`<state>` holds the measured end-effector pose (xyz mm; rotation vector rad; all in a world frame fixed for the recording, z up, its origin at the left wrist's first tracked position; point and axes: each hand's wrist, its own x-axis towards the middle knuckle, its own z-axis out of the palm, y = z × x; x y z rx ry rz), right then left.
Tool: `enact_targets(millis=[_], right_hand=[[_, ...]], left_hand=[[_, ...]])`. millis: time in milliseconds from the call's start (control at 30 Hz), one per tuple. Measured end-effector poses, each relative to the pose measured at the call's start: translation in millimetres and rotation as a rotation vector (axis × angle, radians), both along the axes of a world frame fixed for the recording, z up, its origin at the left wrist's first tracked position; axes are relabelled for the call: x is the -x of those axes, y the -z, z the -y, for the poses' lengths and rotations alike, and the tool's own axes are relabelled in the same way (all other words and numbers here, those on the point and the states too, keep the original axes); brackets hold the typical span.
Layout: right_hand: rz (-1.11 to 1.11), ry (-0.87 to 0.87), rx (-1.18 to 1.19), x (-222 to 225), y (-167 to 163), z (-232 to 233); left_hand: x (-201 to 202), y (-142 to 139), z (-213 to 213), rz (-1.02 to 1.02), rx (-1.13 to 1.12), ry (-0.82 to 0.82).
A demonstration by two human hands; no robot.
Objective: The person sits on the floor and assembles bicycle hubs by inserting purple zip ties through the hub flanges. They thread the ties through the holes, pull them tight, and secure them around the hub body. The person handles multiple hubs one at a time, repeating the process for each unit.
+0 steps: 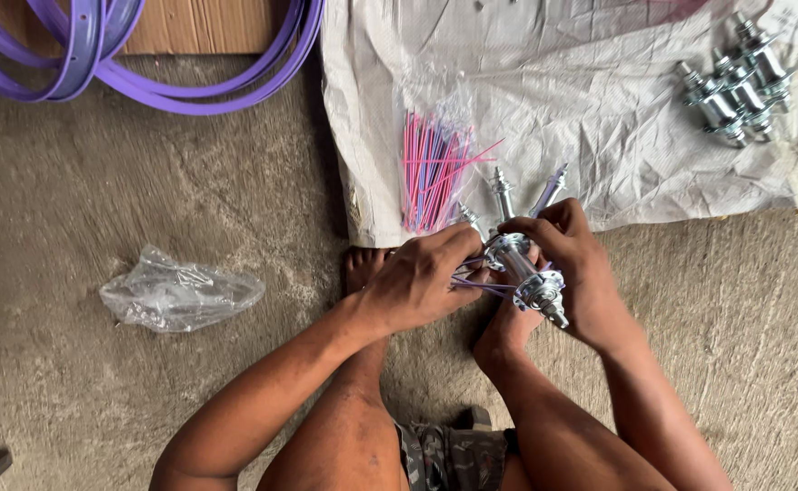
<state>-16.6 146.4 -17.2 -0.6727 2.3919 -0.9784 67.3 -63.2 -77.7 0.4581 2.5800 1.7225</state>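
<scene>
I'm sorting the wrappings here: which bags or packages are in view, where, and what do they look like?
Spoke bag: clear plastic, on the sack above the hands, holding pink and purple spokes.
Empty bag: crumpled clear plastic, on the floor at left.
Sack: whitish woven sheet, spread flat at top; faint print at its right corner.

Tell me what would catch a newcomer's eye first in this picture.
Probably the two hands at centre, left hand and right hand, gripping a shiny metal wheel hub threaded with purple spokes. Next, the pink and purple spokes in a clear bag on the white sack, and purple rims top left.
</scene>
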Motion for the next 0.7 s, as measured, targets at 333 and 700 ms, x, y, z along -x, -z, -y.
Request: enact_targets(millis=[333, 700], right_hand=[[-0.323, -0.055, 0.097, -5, 13, 7], [0.372, 0.006, 0.144, -7, 30, -17]], left_hand=[[1, -15, -12, 0.029, 0.233, -0.036], [10, -25, -6, 0.165, 0.250, -0.010]])
